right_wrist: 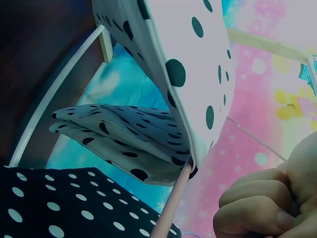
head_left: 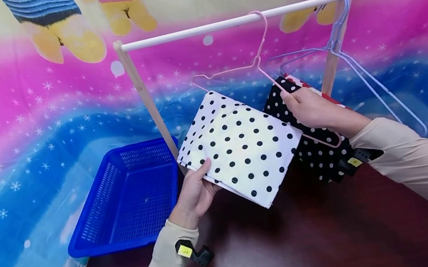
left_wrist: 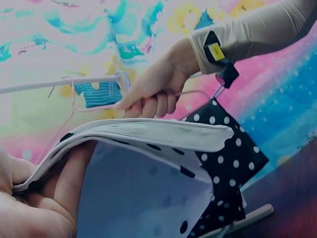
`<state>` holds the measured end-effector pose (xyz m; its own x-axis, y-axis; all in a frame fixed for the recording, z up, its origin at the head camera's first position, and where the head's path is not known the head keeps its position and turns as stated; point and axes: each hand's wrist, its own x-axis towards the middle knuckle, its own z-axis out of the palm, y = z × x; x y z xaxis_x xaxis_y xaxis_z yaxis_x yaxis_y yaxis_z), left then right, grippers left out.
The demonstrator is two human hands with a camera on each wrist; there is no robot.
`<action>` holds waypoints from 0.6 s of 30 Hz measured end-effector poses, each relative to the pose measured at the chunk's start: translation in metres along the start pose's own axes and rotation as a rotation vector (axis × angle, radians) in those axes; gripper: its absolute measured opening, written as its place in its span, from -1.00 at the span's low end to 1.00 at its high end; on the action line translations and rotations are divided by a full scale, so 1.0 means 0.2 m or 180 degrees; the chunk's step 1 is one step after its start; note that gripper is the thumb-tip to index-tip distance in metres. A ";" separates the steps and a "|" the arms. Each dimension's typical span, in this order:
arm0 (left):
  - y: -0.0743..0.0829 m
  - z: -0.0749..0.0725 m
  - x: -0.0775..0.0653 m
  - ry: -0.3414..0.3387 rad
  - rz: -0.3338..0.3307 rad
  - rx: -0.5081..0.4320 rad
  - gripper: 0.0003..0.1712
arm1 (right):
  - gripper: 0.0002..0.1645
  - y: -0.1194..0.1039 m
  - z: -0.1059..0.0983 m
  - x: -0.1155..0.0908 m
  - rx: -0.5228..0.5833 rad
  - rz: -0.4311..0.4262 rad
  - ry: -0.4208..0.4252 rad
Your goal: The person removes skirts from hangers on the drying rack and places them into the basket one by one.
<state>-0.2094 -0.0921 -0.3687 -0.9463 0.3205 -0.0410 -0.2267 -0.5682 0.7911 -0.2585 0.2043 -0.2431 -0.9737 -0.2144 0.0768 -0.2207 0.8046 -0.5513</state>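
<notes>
A pink hanger (head_left: pixel 258 58) hooks over the white rail. Folded over its lower bar is a white cloth with black dots (head_left: pixel 241 143). My left hand (head_left: pixel 197 189) pinches the cloth's lower left edge, thumb on the dotted face and fingers beneath. With my right hand (head_left: pixel 310 106) I grip the hanger's right sloping side. In the right wrist view the pink bar (right_wrist: pixel 173 203) runs into the fold of the white cloth (right_wrist: pixel 193 64). Behind my right hand hangs a black cloth with white dots (head_left: pixel 276 100).
A blue basket (head_left: pixel 74 230) stands left of the wooden rack (head_left: pixel 145 97). Light-blue hangers (head_left: pixel 336 42) hang at the rail's right end. A red and white cloth (head_left: pixel 330 97) shows behind the black one. Under everything is a dark brown table (head_left: pixel 298 241).
</notes>
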 end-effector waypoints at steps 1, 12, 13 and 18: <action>0.01 0.01 0.00 0.0007 0.0003 -0.0007 -0.46 | -0.32 0.00 0.00 0.00 0.0001 -0.0002 0.0002; -0.04 0.06 -0.01 0.0389 -0.0110 -0.0336 -0.71 | -0.31 0.00 0.00 -0.01 -0.0020 -0.0013 0.0041; -0.05 0.07 0.00 0.0448 -0.0156 -0.0342 -0.75 | -0.30 0.00 0.00 -0.01 -0.0024 -0.0012 0.0045; -0.11 0.05 0.03 0.0584 -0.0426 -0.0441 -0.79 | -0.30 0.00 0.00 -0.01 -0.0007 -0.0014 0.0021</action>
<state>-0.2080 -0.0709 -0.3806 -0.9288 0.2642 -0.2597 -0.3701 -0.6323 0.6806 -0.2566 0.2044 -0.2422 -0.9731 -0.2142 0.0847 -0.2250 0.8050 -0.5490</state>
